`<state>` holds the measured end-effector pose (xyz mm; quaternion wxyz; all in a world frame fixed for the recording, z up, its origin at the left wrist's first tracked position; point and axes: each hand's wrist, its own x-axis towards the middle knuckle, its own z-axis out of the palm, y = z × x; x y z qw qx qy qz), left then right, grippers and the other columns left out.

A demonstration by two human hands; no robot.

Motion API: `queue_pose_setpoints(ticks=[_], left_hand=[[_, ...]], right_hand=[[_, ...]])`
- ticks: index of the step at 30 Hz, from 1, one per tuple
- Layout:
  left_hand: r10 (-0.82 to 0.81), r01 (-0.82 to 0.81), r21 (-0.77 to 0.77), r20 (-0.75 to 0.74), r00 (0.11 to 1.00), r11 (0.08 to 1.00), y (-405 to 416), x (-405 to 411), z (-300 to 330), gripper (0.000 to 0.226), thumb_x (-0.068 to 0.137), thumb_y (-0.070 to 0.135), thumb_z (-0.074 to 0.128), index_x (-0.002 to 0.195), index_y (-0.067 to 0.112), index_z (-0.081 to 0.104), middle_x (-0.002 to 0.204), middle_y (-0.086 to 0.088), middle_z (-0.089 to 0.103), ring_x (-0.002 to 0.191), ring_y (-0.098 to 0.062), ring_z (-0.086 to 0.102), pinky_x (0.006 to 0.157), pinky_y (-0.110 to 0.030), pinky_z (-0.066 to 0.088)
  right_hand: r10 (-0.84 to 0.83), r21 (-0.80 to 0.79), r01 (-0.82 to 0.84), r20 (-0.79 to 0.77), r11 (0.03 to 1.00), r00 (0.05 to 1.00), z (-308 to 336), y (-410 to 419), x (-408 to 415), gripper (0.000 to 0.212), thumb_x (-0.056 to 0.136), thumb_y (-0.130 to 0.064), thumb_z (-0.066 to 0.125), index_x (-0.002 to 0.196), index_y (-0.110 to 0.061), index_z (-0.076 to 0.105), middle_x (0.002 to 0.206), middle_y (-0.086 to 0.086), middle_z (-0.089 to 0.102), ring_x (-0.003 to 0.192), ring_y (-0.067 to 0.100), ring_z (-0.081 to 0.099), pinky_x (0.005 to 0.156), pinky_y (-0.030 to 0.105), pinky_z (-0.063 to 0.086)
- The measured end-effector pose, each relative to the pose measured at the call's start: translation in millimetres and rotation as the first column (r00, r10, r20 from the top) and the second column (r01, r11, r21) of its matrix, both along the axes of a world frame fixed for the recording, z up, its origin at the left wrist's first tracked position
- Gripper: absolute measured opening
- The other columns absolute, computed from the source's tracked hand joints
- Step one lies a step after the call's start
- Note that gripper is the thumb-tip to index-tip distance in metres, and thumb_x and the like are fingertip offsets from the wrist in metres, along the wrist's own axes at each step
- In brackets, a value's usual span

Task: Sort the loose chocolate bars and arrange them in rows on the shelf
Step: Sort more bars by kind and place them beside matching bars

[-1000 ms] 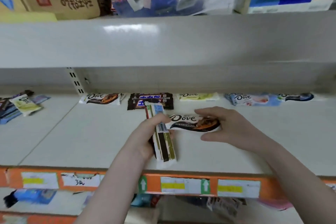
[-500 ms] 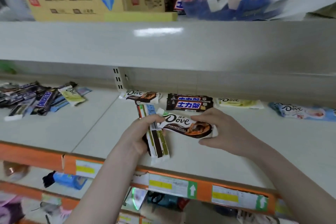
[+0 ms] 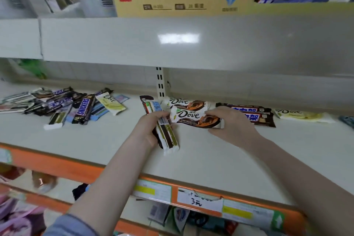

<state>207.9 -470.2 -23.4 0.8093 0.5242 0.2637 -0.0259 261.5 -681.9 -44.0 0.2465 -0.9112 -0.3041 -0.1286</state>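
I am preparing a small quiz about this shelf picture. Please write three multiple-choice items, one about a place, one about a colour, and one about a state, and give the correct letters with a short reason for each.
1. Where does the loose heap of mixed chocolate bars lie?
A. at the left of the white metal shelf
B. on the shelf above
C. on the floor

2. What colour is the shelf's front price rail?
A. blue
B. orange
C. black

3. What is the right hand doing?
A. hanging idle
B. pinching the white-and-brown Dove bar
C. pressing a price tag

Answers:
1 A, the heap lies left of both hands.
2 B, the rail shows orange between the tags.
3 B, its fingers curl round the bar's end, while the left hand grips a bundle of other bars.
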Motion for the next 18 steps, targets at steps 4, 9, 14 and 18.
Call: queue_pose_setpoints(ticks=[4, 9, 14, 18], left_hand=[[0.026, -0.027, 0.031, 0.035, 0.999, 0.999, 21, 18, -3, 0.018, 0.083, 0.005, 0.06, 0.1, 0.003, 0.057, 0.079, -0.015, 0.062, 0.056, -0.025, 0.063, 0.064, -0.034, 0.053], [0.041, -0.043, 0.028, 0.057, 0.998, 0.999, 37, 40, -7, 0.027, 0.083, 0.005, 0.06, 0.109, 0.003, 0.054, 0.077, -0.014, 0.06, 0.055, -0.023, 0.062, 0.055, -0.03, 0.055], [0.033, -0.036, 0.026, 0.086, 0.996, 0.999, 35, 52, -13, 0.024, 0.082, 0.002, 0.06, 0.105, 0.002, 0.054, 0.078, -0.013, 0.059, 0.055, -0.021, 0.06, 0.053, -0.027, 0.054], [0.047, -0.048, 0.015, 0.086, 0.995, 0.999, 37, 55, -15, 0.027, 0.08, -0.002, 0.059, 0.107, 0.001, 0.056, 0.079, -0.014, 0.058, 0.062, -0.023, 0.057, 0.057, -0.029, 0.053]], right_hand=[[-0.016, -0.047, 0.018, 0.029, 0.999, 0.999, 2, 27, 20, 0.045, 0.072, -0.016, 0.069, 0.116, -0.02, 0.062, 0.113, 0.002, 0.067, 0.104, 0.022, 0.06, 0.083, 0.027, 0.042], [-0.027, -0.106, 0.026, -0.014, 0.994, 1.0, 5, 45, 40, 0.046, 0.077, -0.02, 0.064, 0.122, -0.026, 0.058, 0.118, -0.004, 0.064, 0.108, 0.019, 0.058, 0.087, 0.03, 0.047], [-0.068, -0.148, 0.073, 0.037, 0.986, 0.997, 1, 45, 48, 0.039, 0.079, -0.02, 0.065, 0.117, -0.019, 0.062, 0.117, 0.003, 0.064, 0.11, 0.023, 0.054, 0.088, 0.03, 0.041], [-0.065, -0.129, 0.065, 0.005, 0.99, 0.998, -1, 49, 52, 0.038, 0.078, -0.019, 0.066, 0.115, -0.017, 0.063, 0.117, 0.004, 0.064, 0.109, 0.024, 0.055, 0.089, 0.032, 0.044]])
